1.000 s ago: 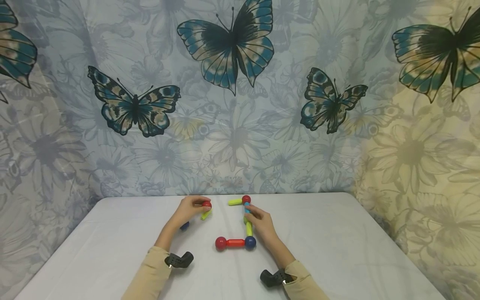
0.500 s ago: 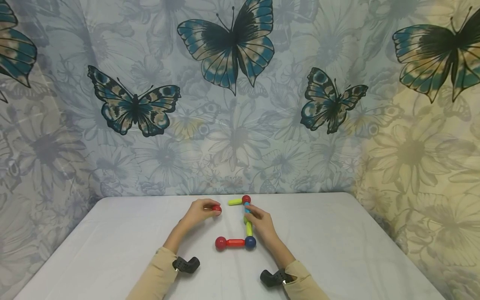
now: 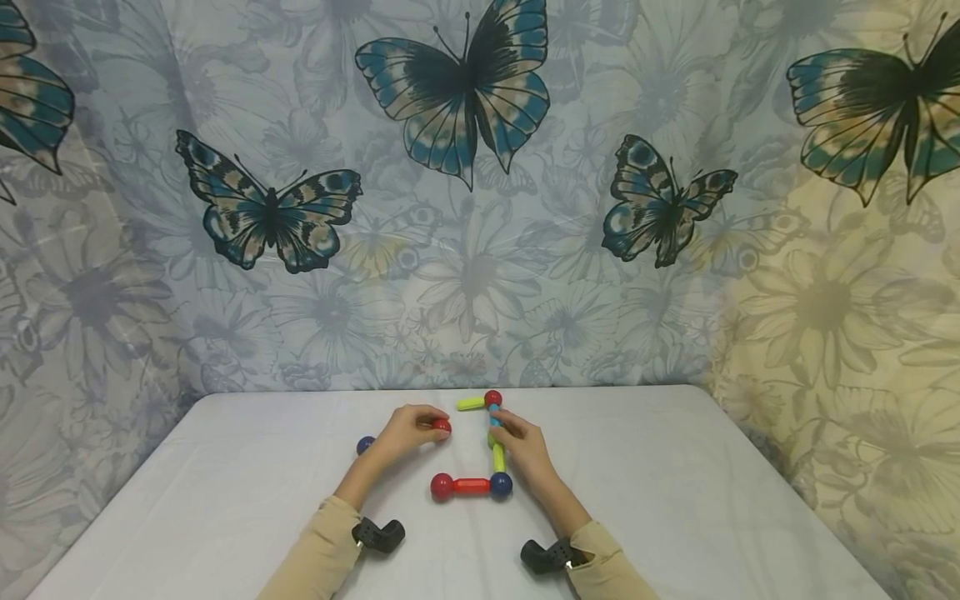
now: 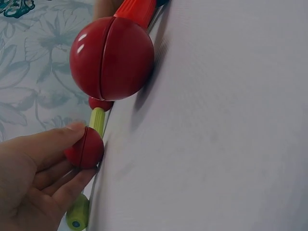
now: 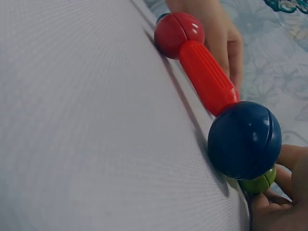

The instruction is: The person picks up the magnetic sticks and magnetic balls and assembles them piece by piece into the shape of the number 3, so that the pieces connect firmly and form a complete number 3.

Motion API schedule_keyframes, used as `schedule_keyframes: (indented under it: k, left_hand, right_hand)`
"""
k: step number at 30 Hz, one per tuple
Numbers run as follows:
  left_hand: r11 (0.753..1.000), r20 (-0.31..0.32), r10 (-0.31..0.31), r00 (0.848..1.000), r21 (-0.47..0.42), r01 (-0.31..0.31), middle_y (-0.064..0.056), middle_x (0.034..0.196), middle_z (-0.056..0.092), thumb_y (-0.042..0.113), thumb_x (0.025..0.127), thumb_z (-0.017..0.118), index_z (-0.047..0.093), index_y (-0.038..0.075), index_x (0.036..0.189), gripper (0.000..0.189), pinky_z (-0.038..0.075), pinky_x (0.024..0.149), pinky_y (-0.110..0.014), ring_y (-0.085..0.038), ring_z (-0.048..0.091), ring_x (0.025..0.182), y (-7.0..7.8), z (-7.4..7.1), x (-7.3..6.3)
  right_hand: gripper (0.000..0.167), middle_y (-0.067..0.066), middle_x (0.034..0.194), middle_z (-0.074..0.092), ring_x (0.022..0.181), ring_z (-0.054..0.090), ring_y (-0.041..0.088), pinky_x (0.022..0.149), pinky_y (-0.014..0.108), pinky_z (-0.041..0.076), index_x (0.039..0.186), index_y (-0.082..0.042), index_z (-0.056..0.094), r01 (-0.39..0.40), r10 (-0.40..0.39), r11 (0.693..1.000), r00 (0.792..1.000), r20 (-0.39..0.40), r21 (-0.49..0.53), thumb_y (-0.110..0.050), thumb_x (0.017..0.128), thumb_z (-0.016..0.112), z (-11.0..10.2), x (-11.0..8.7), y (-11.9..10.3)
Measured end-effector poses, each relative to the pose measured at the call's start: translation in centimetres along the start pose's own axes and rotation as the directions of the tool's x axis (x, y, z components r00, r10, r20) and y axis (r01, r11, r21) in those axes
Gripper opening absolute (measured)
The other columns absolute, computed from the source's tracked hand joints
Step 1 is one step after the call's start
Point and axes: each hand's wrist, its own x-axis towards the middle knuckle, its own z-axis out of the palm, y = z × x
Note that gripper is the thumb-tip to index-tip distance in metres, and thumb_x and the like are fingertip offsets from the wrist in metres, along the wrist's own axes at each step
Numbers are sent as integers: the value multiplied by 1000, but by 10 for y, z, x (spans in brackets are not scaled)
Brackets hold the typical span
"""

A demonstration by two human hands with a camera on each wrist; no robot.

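Observation:
My left hand [image 3: 407,431] pinches a red ball [image 4: 89,149] just above the table, left of the joined pieces. Below that ball, partly behind the fingers, a yellow-green rod [image 4: 78,214] shows its end. My right hand [image 3: 525,448] grips the joined magnetic rods and balls at the short blue rod [image 3: 494,415], its fingertips beside a mostly hidden green ball [image 5: 260,184]. The chain runs from a yellow-green rod [image 3: 471,404] and far red ball [image 3: 492,399] down another yellow-green rod [image 3: 498,458] to a blue ball [image 3: 500,485], then a red rod [image 3: 472,486] and near red ball [image 3: 442,487].
A loose blue ball [image 3: 365,445] lies left of my left forearm, partly hidden. The white table [image 3: 675,500] ends at a butterfly-print cloth [image 3: 480,275] behind. Black wrist cameras [image 3: 378,535] sit on both sleeves.
My left hand has moved right and slightly nearer with the red ball, toward the joined pieces. The loose blue ball was hidden half a second ago and shows again. My right hand keeps its place.

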Motion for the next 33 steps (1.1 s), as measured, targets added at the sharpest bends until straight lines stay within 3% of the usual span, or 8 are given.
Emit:
schedule_keyframes:
  k: [17,33]
  left_hand:
    - [1000,5,-9,1000,16,9,-17,106,72,14,84,76,70,0,110,30,59,84,-34,-30,70,101,0,-1,-3]
    - [1000,-4,-13,1000,18,13,-15,104,73,13,83,77,71,1,108,28,58,85,-34,-30,70,100,2,2,-1]
  right_hand:
    - [39,12,138,59,133,51,31,111,44,42,132,-8,60,-16,16,1000,999,-29,8,-23,96,61,1,1,0]
    - [41,20,142,53,135,48,36,110,46,42,136,-5,55,-30,32,999,995,-98,28,-13,96,58,0,8,-1]
